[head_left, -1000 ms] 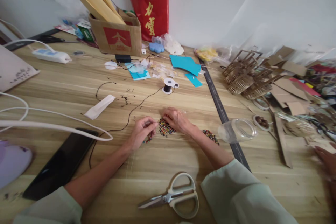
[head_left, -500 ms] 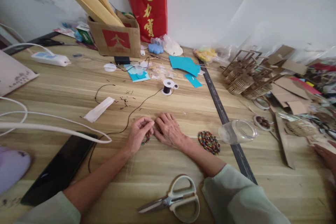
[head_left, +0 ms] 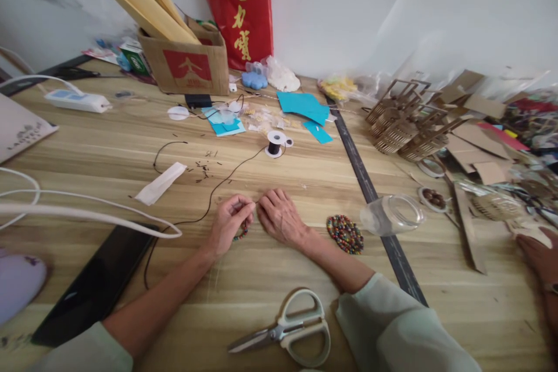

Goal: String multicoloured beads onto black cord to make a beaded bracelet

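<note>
My left hand (head_left: 232, 222) is closed in a pinch on a small beaded bracelet (head_left: 240, 234), whose multicoloured beads show below the fingers. A short bit of dark cord spans the small gap between my hands. At its other end, my right hand (head_left: 281, 218) has its fingers curled down near the table; the fingertips and what they hold are mostly hidden. Beyond my hands stands a spool of black cord (head_left: 274, 146), its strand running left past my left hand. Right of my right wrist lies a coiled bead string (head_left: 345, 234). Scissors (head_left: 296, 330) lie in front of me.
A clear jar (head_left: 392, 215) lies on its side at right, near small woven baskets (head_left: 399, 128). To the left are a black phone-like slab (head_left: 93, 285), white cables (head_left: 126, 226) and a paper strip (head_left: 161, 183). A cardboard box (head_left: 185, 67) stands behind. Another person's hand (head_left: 538, 253) is at far right.
My hands have moved slightly apart, and a bit of dark cord now shows between them. The view has shifted a little. The other person's hand reaches further into view.
</note>
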The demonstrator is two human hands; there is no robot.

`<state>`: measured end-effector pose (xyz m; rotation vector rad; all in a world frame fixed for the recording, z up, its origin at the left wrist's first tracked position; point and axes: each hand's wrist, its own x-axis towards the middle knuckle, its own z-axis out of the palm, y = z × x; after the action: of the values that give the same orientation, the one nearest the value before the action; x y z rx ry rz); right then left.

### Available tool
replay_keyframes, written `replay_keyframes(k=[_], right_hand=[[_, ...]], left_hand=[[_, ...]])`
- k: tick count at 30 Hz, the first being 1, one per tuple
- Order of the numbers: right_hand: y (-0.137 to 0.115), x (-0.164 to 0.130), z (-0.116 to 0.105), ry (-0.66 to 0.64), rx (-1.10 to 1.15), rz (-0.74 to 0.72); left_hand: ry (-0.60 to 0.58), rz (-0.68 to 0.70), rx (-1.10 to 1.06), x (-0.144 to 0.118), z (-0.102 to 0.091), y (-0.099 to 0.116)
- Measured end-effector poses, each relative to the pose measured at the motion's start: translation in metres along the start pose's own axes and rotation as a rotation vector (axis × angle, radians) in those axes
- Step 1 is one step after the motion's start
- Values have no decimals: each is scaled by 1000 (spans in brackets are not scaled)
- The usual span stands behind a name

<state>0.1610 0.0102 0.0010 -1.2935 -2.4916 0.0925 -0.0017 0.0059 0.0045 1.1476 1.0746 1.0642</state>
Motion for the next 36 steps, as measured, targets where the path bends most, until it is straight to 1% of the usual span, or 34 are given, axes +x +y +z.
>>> replay_keyframes(k=[4,8,10,12,14,19,22,26,32,36], right_hand=[[6,-3,-13,44,141,23],[19,-13,-30,156,368,89],[24,-21,-33,197,449,94],[27,-30,-31,240,479,84],[26,-37,-26,259,454,62],[18,-45,-18,281,399,-14],[14,-45,-15,270,382,-54],[12,-45,-10,242,335,-100],[13,-42,-6,188,251,-172],[12,-40,-7,163,214,-179]], left_hand=[[-33,3,22,0,0,-1],[-57,-33,44,-1,1,1],[-76,-51,55,-1,1,3],[-110,-59,71,-1,1,4],[-165,-69,98,-1,2,5],[-350,-97,203,0,1,1],[-410,-76,257,1,0,-1],[-415,-55,276,4,-2,-1],[-390,-78,249,5,-1,-2],[-365,-94,248,4,0,-3]])
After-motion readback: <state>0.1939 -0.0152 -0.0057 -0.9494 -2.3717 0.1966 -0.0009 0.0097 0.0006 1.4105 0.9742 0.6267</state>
